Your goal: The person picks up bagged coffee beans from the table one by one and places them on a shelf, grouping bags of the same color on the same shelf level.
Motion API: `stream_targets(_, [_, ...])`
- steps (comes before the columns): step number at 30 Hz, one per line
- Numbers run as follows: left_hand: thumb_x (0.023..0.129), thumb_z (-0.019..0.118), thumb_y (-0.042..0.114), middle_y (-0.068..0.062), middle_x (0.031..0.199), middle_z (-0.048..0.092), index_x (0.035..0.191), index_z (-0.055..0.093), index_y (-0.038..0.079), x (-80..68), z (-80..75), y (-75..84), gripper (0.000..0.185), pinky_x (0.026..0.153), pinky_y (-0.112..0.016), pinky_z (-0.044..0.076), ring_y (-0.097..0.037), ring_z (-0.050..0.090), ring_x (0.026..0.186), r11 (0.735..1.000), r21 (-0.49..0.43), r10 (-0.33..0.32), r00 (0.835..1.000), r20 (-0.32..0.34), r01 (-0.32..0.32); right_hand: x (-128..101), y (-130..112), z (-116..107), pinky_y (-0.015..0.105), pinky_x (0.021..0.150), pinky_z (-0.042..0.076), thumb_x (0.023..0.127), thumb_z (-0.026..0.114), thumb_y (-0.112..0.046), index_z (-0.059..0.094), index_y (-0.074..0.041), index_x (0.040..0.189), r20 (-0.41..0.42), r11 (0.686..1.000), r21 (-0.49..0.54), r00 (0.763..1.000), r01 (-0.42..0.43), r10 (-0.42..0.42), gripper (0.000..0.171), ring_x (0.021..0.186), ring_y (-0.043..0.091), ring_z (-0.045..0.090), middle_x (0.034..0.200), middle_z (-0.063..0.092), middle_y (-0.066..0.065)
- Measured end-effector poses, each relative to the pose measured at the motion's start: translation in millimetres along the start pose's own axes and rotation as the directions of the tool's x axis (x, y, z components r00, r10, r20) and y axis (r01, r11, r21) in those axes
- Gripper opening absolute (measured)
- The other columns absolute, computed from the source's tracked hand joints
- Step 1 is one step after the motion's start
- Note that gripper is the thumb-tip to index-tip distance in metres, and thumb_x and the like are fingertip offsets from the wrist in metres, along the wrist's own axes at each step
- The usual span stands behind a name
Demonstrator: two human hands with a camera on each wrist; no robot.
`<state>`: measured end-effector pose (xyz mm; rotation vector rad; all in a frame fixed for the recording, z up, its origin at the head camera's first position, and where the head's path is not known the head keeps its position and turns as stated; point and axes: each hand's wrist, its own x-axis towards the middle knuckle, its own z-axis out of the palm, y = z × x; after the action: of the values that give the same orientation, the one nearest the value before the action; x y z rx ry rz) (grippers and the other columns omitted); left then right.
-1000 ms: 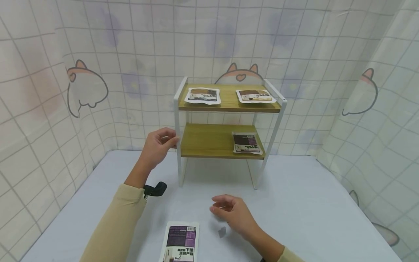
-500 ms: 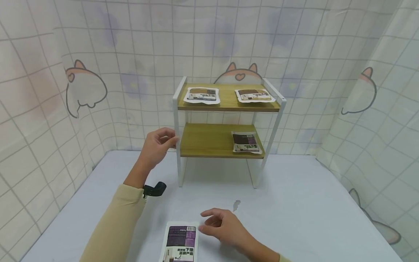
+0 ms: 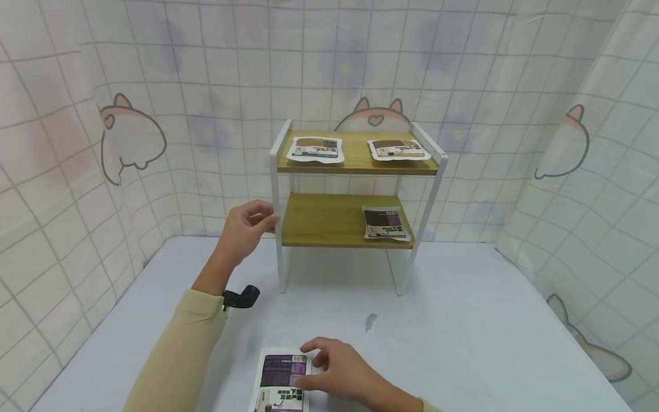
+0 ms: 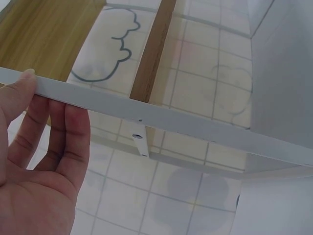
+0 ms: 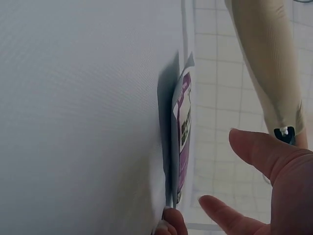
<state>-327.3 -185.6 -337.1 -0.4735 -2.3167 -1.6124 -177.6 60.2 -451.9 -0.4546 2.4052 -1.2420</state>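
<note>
A white and purple packet [image 3: 278, 379] lies flat at the table's near edge. My right hand [image 3: 315, 361] rests on its right side, fingers spread over it. In the right wrist view one fingertip [image 5: 168, 221] touches the packet's [image 5: 182, 122] edge, which stands slightly off the table, while the thumb [image 5: 264, 152] stays clear. My left hand [image 3: 265, 217] grips the front left white post [image 3: 277, 240] of a two-tier wooden rack [image 3: 355, 167]. The left wrist view shows the thumb [image 4: 22, 85] laid over the white post [image 4: 161, 122], with the fingers behind it.
Two packets [image 3: 315, 149] [image 3: 395, 149] lie on the rack's top shelf and one [image 3: 385, 223] on the right of the lower shelf. A small grey mark [image 3: 370, 321] is on the white table [image 3: 463, 320]. Tiled curtains with cat prints close in all sides.
My right hand has moved left and toward me, from the bare table onto the packet. The grey mark it covered now shows. The left hand has stayed on the post.
</note>
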Motion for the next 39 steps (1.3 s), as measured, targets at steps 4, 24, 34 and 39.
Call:
stream_targets(4, [0.100, 0.068, 0.020, -0.008, 0.108, 0.064, 0.113, 0.070, 0.005, 0.0, -0.3, -0.1, 0.020, 0.087, -0.022, 0.060, -0.025, 0.071, 0.107, 1.000, 0.002, -0.002, 1.000, 0.002, 0.002, 1.8, -3.3, 4.1, 0.039, 0.080, 0.052, 0.078, 0.088, -0.037, 0.069, -0.022, 0.123, -0.001, 0.998, -0.064, 1.000, -0.009, 0.009, 0.052, 0.089, 0.015, 0.058, 0.097, 0.068, -0.002])
stream_targets(24, [0.099, 0.070, 0.021, -0.009, 0.107, 0.065, 0.114, 0.070, 0.003, 0.3, -0.1, -2.0, 0.023, 0.085, -0.022, 0.060, -0.018, 0.072, 0.098, 0.999, -0.025, 0.023, 1.000, 0.006, -0.023, -0.8, -6.6, 12.5, 0.033, 0.076, 0.046, 0.073, 0.090, -0.042, 0.068, -0.025, 0.124, -0.019, 0.986, -0.167, 1.000, 0.009, -0.012, 0.058, 0.086, 0.011, 0.052, 0.093, 0.063, -0.005])
stream_targets(34, [0.099, 0.069, 0.017, -0.008, 0.103, 0.066, 0.115, 0.069, -0.001, 1.3, 0.3, -2.9, 0.024, 0.083, -0.023, 0.061, -0.012, 0.072, 0.092, 0.999, -0.027, 0.036, 0.999, 0.003, -0.036, -0.3, -13.6, 20.9, 0.036, 0.077, 0.046, 0.069, 0.090, -0.051, 0.066, -0.029, 0.126, -0.039, 0.961, -0.270, 0.998, -0.053, 0.044, 0.066, 0.094, 0.018, 0.046, 0.098, 0.055, -0.002])
stream_targets(39, [0.099, 0.069, 0.018, -0.007, 0.104, 0.066, 0.116, 0.069, -0.001, 1.5, 1.0, -3.7, 0.025, 0.084, -0.023, 0.061, -0.012, 0.072, 0.095, 0.999, -0.031, 0.021, 1.000, 0.007, -0.021, -0.1, -15.8, 22.7, 0.038, 0.076, 0.048, 0.069, 0.090, -0.054, 0.066, -0.030, 0.126, -0.045, 0.956, -0.284, 0.997, -0.071, 0.060, 0.066, 0.095, 0.019, 0.047, 0.099, 0.054, -0.002])
